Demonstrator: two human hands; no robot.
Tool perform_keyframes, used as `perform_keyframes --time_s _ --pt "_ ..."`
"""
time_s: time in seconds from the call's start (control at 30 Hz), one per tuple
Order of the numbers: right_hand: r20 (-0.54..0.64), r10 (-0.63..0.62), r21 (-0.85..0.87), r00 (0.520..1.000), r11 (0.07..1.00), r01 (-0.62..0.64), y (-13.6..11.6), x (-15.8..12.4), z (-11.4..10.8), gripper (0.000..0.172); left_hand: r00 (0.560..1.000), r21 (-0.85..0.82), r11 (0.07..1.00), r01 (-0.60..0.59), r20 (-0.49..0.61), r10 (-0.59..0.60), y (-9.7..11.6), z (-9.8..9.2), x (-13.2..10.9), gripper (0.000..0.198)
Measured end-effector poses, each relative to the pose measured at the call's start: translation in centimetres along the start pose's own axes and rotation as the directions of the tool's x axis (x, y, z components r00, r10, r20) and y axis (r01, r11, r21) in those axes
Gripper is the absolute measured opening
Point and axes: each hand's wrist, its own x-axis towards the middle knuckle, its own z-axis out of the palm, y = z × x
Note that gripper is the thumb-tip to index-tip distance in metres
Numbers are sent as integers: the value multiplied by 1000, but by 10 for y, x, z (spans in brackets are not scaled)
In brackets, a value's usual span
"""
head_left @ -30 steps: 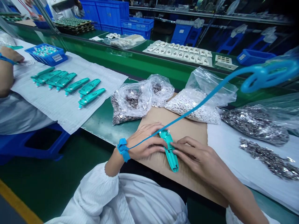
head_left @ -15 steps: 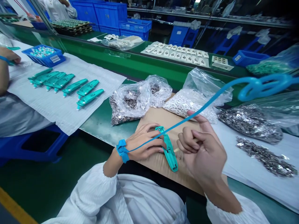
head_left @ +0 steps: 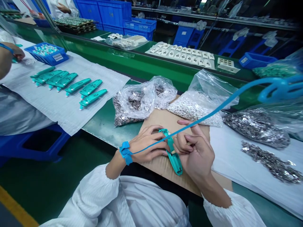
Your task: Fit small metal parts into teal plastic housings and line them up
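A teal plastic housing (head_left: 174,159) lies on a brown cardboard sheet (head_left: 163,121) at the near edge of the bench. My left hand (head_left: 146,143) grips its upper end, fingers wrapped round it. A blue wrist strap (head_left: 125,152) sits on that wrist, and its blue coiled cord (head_left: 213,108) runs up to the right. My right hand (head_left: 194,148) is curled, fingers pinched on a small pale stick-like tool whose tip touches the housing's middle.
Clear bags of small metal parts (head_left: 134,101), a bag of white parts (head_left: 196,108) and loose metal pieces (head_left: 272,160) lie behind and right. A row of finished teal housings (head_left: 68,83) rests on white foam at left, by a blue bin (head_left: 46,52). Another person's arm (head_left: 7,56) is at far left.
My right hand lifted off the housing, curled into a pinch, then came back down so the small tool meets the housing. My left hand kept its hold.
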Motion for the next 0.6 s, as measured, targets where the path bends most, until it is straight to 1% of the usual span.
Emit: perform_keyframes --time_s 0.17,0.27,0.43,0.5,0.6 --pt "20 -35 -19 999 999 35 10 -3 -5 16 1000 15 1000 3 -10 -3 -1 4 0 26" --pt "55 -83 -1 995 997 83 15 -3 -4 14 1000 18 1000 -6 1 6 -3 7 1 27" --pt "71 -46 29 996 999 44 22 -1 0 14 999 27 999 -29 46 28 -3 6 3 29" --pt "66 -45 12 997 999 44 21 -2 1 12 999 21 999 -26 44 25 -1 3 2 28" --pt "71 -96 -1 993 995 97 10 -5 1 8 1000 7 1000 -20 18 19 2 1 0 27"
